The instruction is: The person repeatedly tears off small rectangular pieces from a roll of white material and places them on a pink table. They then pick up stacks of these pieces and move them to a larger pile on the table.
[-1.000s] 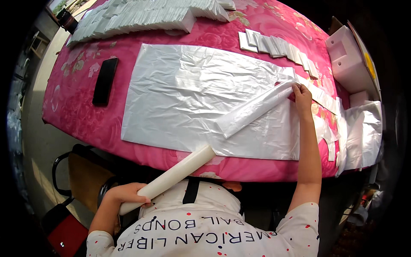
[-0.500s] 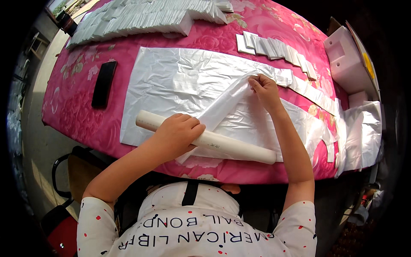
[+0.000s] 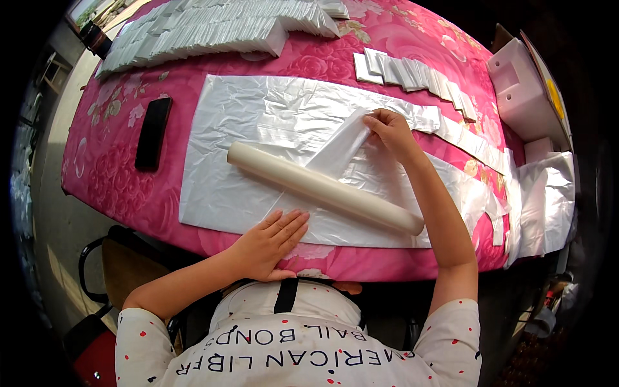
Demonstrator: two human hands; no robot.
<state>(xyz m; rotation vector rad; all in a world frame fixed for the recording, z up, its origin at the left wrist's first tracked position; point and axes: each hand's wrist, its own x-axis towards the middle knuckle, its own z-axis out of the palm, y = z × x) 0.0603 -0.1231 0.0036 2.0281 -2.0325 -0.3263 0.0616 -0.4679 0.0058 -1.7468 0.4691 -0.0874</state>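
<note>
Clear-white plastic bags [image 3: 232,116] lie flat and wrinkled across the middle of the table. A white tube [image 3: 322,187] rests slantwise on top of them, its left end farther from me. My left hand [image 3: 274,240] lies flat, fingers stretched out, on the near edge of the plastic, apart from the tube. My right hand [image 3: 385,129] pinches a lifted corner of a plastic bag [image 3: 342,145] beyond the tube. That bag's raised fold runs down toward the tube, and part of it is hidden behind the tube.
A black phone [image 3: 153,133] lies at the left. Many folded white packets [image 3: 213,35] stand in rows at the far left, and a smaller row of packets [image 3: 419,77] at the far right. A white foam box [image 3: 519,80] and draped plastic [image 3: 545,203] are at the right end.
My left hand has let go of the tube and moved nearer to me, onto the plastic. The tube has shifted right. My right hand has moved slightly left with the bag corner.
</note>
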